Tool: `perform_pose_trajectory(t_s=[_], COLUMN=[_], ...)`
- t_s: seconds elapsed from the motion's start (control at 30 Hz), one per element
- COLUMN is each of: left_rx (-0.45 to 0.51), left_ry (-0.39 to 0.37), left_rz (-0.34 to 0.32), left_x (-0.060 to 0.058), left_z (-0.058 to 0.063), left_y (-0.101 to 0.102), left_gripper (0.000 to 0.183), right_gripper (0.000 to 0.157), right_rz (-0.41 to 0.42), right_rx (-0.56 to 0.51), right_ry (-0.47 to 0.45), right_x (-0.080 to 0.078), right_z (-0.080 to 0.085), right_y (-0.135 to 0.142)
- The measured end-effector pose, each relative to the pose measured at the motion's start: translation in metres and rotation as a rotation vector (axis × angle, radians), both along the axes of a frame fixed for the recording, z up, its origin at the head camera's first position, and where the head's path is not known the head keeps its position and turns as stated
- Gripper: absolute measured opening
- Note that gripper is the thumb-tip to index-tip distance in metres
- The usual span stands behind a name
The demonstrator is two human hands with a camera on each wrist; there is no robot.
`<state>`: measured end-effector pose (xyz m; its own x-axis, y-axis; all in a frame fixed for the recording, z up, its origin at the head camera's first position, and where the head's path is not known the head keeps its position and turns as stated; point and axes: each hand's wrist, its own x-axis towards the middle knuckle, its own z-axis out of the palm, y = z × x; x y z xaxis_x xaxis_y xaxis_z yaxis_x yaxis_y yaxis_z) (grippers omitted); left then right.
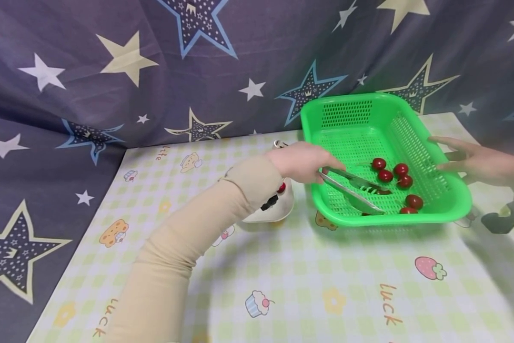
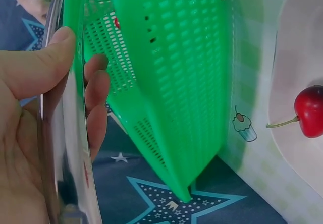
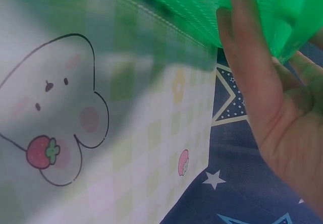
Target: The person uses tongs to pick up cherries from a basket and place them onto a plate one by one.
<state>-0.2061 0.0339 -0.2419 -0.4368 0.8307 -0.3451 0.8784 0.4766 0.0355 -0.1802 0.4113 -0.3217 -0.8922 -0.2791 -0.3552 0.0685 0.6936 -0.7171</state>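
My left hand [image 1: 301,161] grips metal tongs [image 1: 347,191], whose far ends reach down into a green plastic basket [image 1: 447,218]. The tong arms stand apart, and dark red shows by both tips. Several red cherries [image 1: 385,176] lie in the basket, mostly toward its right side. At the basket's right rim, my right hand [image 1: 475,162] holds on, with fingers over the edge and others below it. A white dish [image 2: 298,47] beside the basket holds a cherry [image 2: 309,112] with a stem; my left forearm hides much of this dish in the head view.
A checked tablecloth [image 1: 299,267] with printed food pictures covers the table. Behind the table hangs a dark star-patterned cloth [image 1: 222,85], close to the basket's back edge. The left sleeve [image 1: 184,238] crosses in front of the white dish.
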Motion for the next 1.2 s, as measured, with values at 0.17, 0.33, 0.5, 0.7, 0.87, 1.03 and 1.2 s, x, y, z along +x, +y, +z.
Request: perform_pose_trajectory(t_s=[0.17, 0.33, 0.5, 0.7, 0.87, 1.03, 1.2], left_rx=[-0.006, -0.012, -0.053, -0.092, -0.095, -0.096, -0.100], left_ry=[-0.016, -0.010, 0.006, 0.048, 0.075, 0.094, 0.103], left_rz=[0.004, -0.005, -0.013, -0.030, -0.040, -0.059, -0.055], left_x=[-0.006, -0.013, -0.016, -0.015, -0.013, -0.012, -0.013], left_z=[-0.004, -0.009, -0.012, -0.015, -0.016, -0.019, -0.020], left_y=[0.001, 0.003, 0.009, 0.016, 0.019, 0.023, 0.024], left_gripper=[0.056, 0.056, 0.057, 0.057, 0.056, 0.054, 0.054], right_gripper=[0.083, 0.082, 0.082, 0.082, 0.081, 0.081, 0.082], right_rz=[0.003, 0.006, 0.009, 0.007, 0.007, 0.001, -0.002], right_rx=[0.022, 0.028, 0.040, 0.028, 0.012, -0.002, -0.007], right_ry=[0.019, 0.023, 0.028, 0.022, 0.025, 0.016, 0.012], right_x=[0.000, -0.001, 0.000, 0.000, -0.001, -0.001, -0.001], right_z=[-0.001, -0.002, -0.002, -0.002, -0.002, -0.003, -0.004], right_y=[0.000, 0.000, 0.001, 0.002, 0.001, 0.003, 0.005])
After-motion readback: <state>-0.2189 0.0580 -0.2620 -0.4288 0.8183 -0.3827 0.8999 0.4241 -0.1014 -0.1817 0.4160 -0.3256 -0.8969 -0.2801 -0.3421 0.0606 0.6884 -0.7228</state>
